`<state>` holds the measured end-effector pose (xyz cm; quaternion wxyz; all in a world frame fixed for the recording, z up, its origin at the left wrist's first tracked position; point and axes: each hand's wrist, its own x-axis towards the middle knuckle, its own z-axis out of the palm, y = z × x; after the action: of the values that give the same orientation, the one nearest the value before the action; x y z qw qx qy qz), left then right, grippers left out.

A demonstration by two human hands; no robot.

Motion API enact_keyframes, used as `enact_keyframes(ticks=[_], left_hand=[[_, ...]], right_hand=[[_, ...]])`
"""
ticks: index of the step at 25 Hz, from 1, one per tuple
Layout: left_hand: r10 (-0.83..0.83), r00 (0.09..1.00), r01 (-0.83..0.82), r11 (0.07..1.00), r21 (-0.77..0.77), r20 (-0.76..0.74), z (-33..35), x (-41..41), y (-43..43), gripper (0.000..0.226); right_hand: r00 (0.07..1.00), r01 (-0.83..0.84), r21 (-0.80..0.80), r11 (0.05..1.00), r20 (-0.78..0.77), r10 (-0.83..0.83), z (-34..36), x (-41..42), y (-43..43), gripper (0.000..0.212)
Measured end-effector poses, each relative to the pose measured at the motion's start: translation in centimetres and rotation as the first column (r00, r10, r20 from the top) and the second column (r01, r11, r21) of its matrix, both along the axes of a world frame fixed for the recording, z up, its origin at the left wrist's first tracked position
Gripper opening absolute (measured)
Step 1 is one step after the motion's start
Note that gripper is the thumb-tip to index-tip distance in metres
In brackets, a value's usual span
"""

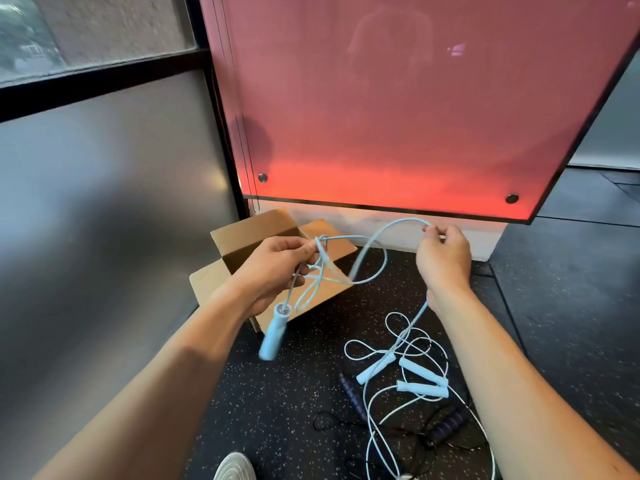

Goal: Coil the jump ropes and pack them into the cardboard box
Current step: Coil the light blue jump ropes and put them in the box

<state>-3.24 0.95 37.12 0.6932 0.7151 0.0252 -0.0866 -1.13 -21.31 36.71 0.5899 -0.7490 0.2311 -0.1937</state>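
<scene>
My left hand [277, 268] grips several loops of a light blue jump rope [375, 268] above the open cardboard box [242, 237]. One blue handle [275, 332] dangles below that hand. My right hand [443, 258] pinches the same rope farther along, at the top of a high arc. From there the rope drops to its other handle [375, 368] on the floor. More ropes lie on the floor at lower right: a pale blue one with two handles [422, 379] and a dark one with purple handles [446, 426].
The box stands on speckled black floor against a glowing red panel [398, 116]. A grey wall [104, 202] rises at left. The tip of a white shoe [235, 467] shows at the bottom edge.
</scene>
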Motion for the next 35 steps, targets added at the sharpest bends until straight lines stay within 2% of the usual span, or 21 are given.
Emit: enact_keyframes(ticks=[2, 4, 5, 7, 8, 9, 11, 14, 16, 18, 20, 21, 23, 24, 26, 28, 29, 30, 32, 33, 35], left_hand=[[-0.028, 1.0, 0.029, 0.998, -0.051, 0.013, -0.1, 0.1, -0.1, 0.026], [-0.063, 0.998, 0.065, 0.995, -0.077, 0.024, 0.1, 0.1, -0.2, 0.025], [-0.072, 0.997, 0.074, 0.995, -0.068, 0.028, 0.2, 0.1, -0.3, 0.024], [-0.043, 0.998, 0.044, 0.998, -0.041, 0.037, 0.3, 0.1, -0.6, 0.019], [-0.008, 0.999, 0.01, 1.0, -0.028, 0.047, 0.4, 0.0, -0.7, 0.017], [0.022, 0.998, -0.021, 1.0, -0.012, 0.066, 0.4, 0.0, -0.7, 0.014], [0.046, 0.993, -0.049, 0.998, 0.026, 0.106, 0.5, -0.2, -0.6, 0.016], [0.045, 0.991, -0.054, 0.996, 0.071, 0.127, 0.9, -0.7, -0.3, 0.019], [0.059, 0.99, -0.075, 0.989, 0.124, 0.128, 1.2, -0.8, -0.1, 0.024], [0.057, 0.991, -0.082, 0.975, 0.205, 0.125, 1.4, -0.8, 0.1, 0.025], [0.075, 0.99, -0.105, 0.959, 0.262, 0.123, 1.5, -0.8, 0.2, 0.025], [0.098, 0.988, -0.128, 0.955, 0.267, 0.12, 1.5, -0.6, 0.3, 0.025], [0.133, 0.984, -0.158, 0.957, 0.242, 0.116, 1.4, -0.3, 0.7, 0.027], [0.13, 0.985, -0.154, 0.962, 0.227, 0.116, 1.4, -0.2, 0.8, 0.028], [0.1, 0.989, -0.119, 0.974, 0.194, 0.109, 1.2, -0.1, 0.9, 0.03], [0.081, 0.992, -0.099, 0.979, 0.181, 0.1, 1.0, -0.2, 0.5, 0.029], [0.106, 0.989, -0.125, 0.97, 0.209, 0.099, 0.9, -0.1, 0.4, 0.027], [0.16, 0.982, -0.181, 0.952, 0.247, 0.104, 0.9, -0.1, 0.3, 0.026], [0.305, 0.943, -0.332, 0.901, 0.281, 0.135, 0.9, 0.3, 0.8, 0.028], [0.353, 0.924, -0.381, 0.887, 0.261, 0.148, 0.9, 0.4, 1.0, 0.029], [0.363, 0.918, -0.391, 0.897, 0.209, 0.16, 0.9, 0.4, 0.9, 0.03]], right_hand=[[0.989, -0.031, -0.264, 0.964, -0.144, -0.008, -0.5, -0.1, -0.3, 0.03], [0.979, -0.192, -0.472, 0.86, -0.151, 0.136, -0.1, -1.1, 0.9, 0.04], [0.939, -0.338, -0.438, 0.833, -0.091, 0.333, 0.2, -1.6, 1.8, 0.038], [0.705, -0.695, -0.195, 0.692, 0.001, 0.709, 0.5, -2.8, 3.9, 0.036], [0.62, -0.77, -0.174, 0.614, 0.025, 0.784, 0.1, -3.1, 4.6, 0.047], [0.586, -0.79, -0.208, 0.577, 0.023, 0.81, -0.2, -3.1, 4.9, 0.059], [0.634, -0.724, -0.319, 0.611, 0.041, 0.772, -0.8, -2.9, 5.2, 0.061], [0.721, -0.556, -0.433, 0.709, 0.173, 0.671, -0.8, -2.2, 4.6, 0.025], [0.773, -0.542, -0.266, 0.798, 0.215, 0.597, -0.4, -1.2, 3.6, 0.024], [0.877, -0.457, -0.045, 0.888, 0.142, 0.459, -0.6, 0.1, 2.2, 0.025], [0.973, -0.231, 0.137, 0.963, 0.032, 0.229, -1.0, 1.3, 0.3, 0.022], [0.993, -0.11, 0.161, 0.981, -0.019, 0.114, -1.1, 1.6, -0.7, 0.024], [0.996, 0.013, 0.144, 0.99, -0.089, 0.0, -0.8, 1.5, -2.5, 0.028], [0.995, -0.004, 0.144, 0.99, -0.097, 0.018, -0.5, 1.2, -3.0, 0.026], [0.971, -0.191, 0.157, 0.969, -0.115, 0.21, 0.4, 0.5, -3.3, 0.019], [0.898, -0.4, 0.226, 0.888, -0.096, 0.429, 0.4, 0.2, -2.6, 0.026], [0.891, -0.418, 0.272, 0.867, -0.066, 0.45, 0.2, 0.3, -2.4, 0.027], [0.919, -0.359, 0.324, 0.875, -0.041, 0.392, 0.1, 0.6, -2.3, 0.029], [0.986, -0.114, 0.426, 0.898, -0.059, 0.153, -0.2, 1.3, -3.1, 0.033], [0.995, -0.009, 0.417, 0.909, -0.089, 0.051, -0.5, 1.5, -3.6, 0.033], [0.99, 0.075, 0.269, 0.96, -0.135, -0.039, -1.1, 1.8, -4.3, 0.036]])
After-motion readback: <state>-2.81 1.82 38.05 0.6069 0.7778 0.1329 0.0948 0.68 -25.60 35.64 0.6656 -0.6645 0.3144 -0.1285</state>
